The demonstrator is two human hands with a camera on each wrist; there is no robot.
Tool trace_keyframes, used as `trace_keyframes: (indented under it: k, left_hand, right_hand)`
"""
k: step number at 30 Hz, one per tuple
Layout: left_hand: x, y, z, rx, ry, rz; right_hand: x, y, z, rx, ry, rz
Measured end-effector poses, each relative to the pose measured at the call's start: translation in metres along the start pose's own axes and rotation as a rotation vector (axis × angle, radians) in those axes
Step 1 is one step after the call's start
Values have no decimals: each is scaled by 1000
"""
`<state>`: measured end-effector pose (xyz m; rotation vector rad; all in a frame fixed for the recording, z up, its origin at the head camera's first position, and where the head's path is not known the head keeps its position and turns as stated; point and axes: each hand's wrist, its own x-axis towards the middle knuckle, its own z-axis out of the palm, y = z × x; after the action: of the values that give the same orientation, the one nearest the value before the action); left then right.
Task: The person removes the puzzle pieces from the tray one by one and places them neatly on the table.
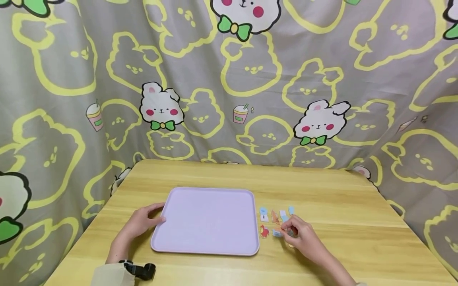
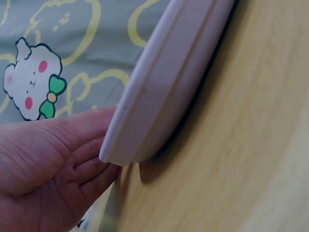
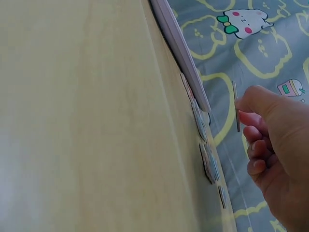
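My left hand [image 1: 140, 221] is at the left edge of a pale purple tray [image 1: 207, 222], holding its rim with the thumb over the top. In the left wrist view, the fingers [image 2: 94, 166] reach behind the tray's side wall [image 2: 159, 92]. On the right, my right hand [image 1: 299, 235] pinches a thin flat cutout piece [image 3: 236, 108] between thumb and fingertips. That piece shows edge-on in the right wrist view, raised above the others. Near this hand lie a red cutout [image 1: 264, 231], an orange-brown cutout [image 1: 274, 216] and a blue-and-white cutout [image 1: 263, 215].
More small cutouts, among them a blue one [image 1: 291, 209], lie right of the tray, partly hidden by the right hand. The wooden table [image 1: 322, 186] backs onto a grey patterned curtain [image 1: 200, 79]. A black strap device [image 1: 141, 271] sits on the left wrist.
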<state>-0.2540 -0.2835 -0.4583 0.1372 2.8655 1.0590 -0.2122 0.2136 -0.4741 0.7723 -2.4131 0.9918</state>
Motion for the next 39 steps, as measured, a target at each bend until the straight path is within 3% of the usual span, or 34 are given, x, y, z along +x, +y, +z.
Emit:
trace_keyframes:
  k: [8,27,39]
  left_hand:
    - [0,1,2,-13,-8,-5]
    - [0,0,0,0,-6,-2]
    - [-1,0,1,-7,-23,-11]
  right_hand:
    - [-8,4,-6,-37,42,41]
    - [-20,3,-17,-151,55,261]
    - [-24,1,-25,-201,-2,416]
